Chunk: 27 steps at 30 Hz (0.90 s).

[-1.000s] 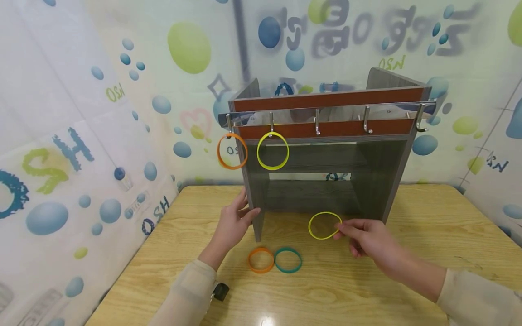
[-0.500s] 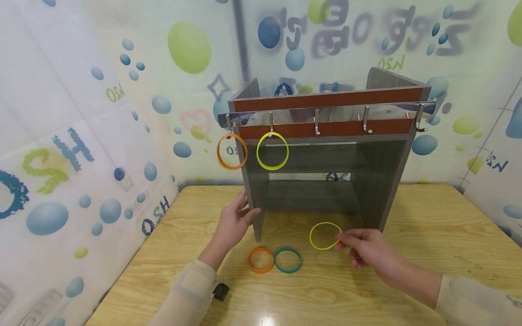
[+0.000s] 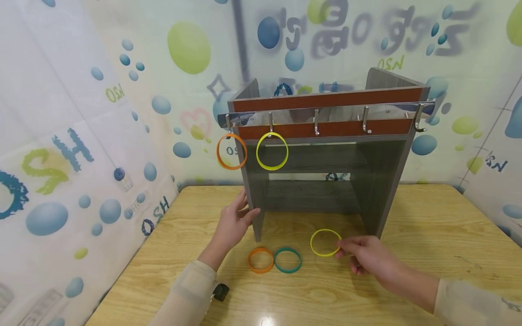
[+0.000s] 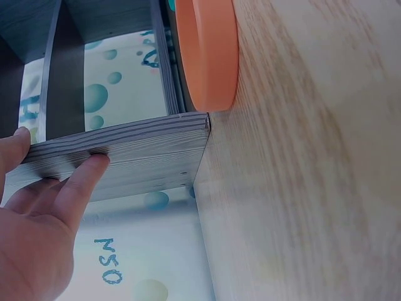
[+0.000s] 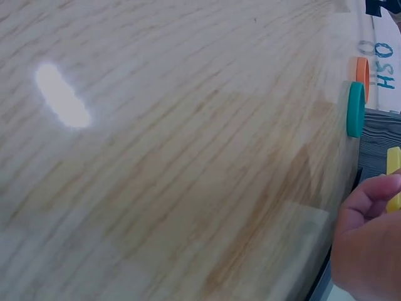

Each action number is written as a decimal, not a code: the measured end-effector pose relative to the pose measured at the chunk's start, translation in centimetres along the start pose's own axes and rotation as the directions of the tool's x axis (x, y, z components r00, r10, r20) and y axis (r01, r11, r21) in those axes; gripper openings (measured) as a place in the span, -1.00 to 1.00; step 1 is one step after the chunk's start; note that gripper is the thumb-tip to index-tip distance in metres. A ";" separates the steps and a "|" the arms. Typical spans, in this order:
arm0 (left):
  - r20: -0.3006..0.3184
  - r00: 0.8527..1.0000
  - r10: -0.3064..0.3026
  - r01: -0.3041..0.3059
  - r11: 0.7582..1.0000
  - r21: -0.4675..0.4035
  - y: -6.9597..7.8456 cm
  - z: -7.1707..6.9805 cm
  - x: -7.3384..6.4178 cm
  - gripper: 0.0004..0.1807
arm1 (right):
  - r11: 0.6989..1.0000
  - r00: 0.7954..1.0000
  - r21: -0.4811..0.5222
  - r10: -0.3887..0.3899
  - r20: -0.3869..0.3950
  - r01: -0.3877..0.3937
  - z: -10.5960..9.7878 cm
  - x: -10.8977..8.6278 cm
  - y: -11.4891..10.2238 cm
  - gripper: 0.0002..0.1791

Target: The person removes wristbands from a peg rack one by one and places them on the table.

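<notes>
A grey wooden shelf unit (image 3: 385, 181) stands on the table with a metal hook rail across its front. My left hand (image 3: 232, 224) grips its left side panel (image 3: 252, 194), thumb on one face and fingers on the other, seen also in the left wrist view. Between thumb and fingertips, my right hand (image 3: 369, 256) pinches a thin yellow wristband (image 3: 325, 256) low in front of the unit. An orange wristband (image 3: 231, 168) hangs on the leftmost hook, and another yellow wristband (image 3: 272, 169) on the hook beside it. Whether the pinched band touches the tabletop, I cannot tell.
On the wooden table (image 3: 326, 299), an orange wristband (image 3: 261, 271) and a teal wristband (image 3: 287, 271) lie side by side in front of the unit. Hooks without bands (image 3: 317, 122) continue along the rail to the right. Patterned fabric (image 3: 187, 90) surrounds the table.
My right hand has moved down and toward me, bringing the pinched yellow wristband lower over the table. The left hand keeps its grip on the panel.
</notes>
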State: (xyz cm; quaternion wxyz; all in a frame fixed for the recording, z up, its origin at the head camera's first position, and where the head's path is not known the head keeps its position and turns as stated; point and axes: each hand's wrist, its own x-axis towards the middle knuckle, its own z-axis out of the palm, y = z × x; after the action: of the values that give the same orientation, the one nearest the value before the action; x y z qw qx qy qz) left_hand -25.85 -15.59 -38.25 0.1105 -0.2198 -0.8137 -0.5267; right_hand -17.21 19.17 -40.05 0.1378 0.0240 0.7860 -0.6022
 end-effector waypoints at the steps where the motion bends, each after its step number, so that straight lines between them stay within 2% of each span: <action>1: -0.002 1.000 0.001 -0.001 1.000 0.001 0.0 0.0 0.0 -0.13 | 1.000 1.000 -0.001 0.005 0.002 -0.005 0.1 0.0 0.1 -0.57; 8: -0.008 1.000 0.000 0.000 1.000 -0.002 -0.1 0.0 0.0 -0.13 | 1.000 1.000 -0.012 0.025 0.005 -0.024 0.4 0.0 0.6 -0.60; 17: -0.003 1.000 0.000 0.000 1.000 -0.007 -0.1 0.0 0.0 -0.14 | 0.999 0.993 0.025 0.021 0.116 -0.024 0.9 -0.1 1.5 -0.60; 27: -0.004 1.000 -0.006 0.006 1.000 -0.001 -0.1 0.0 0.0 -0.14 | 0.998 0.989 0.029 0.043 0.144 -0.048 1.5 0.2 1.7 -0.60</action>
State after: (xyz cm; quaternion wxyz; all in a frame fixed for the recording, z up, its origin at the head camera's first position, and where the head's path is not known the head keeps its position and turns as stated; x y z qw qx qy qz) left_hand -25.86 -15.59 -38.32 0.1106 -0.2165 -0.8137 -0.5280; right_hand -16.80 18.19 -42.03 0.2073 0.0007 0.7635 -0.6116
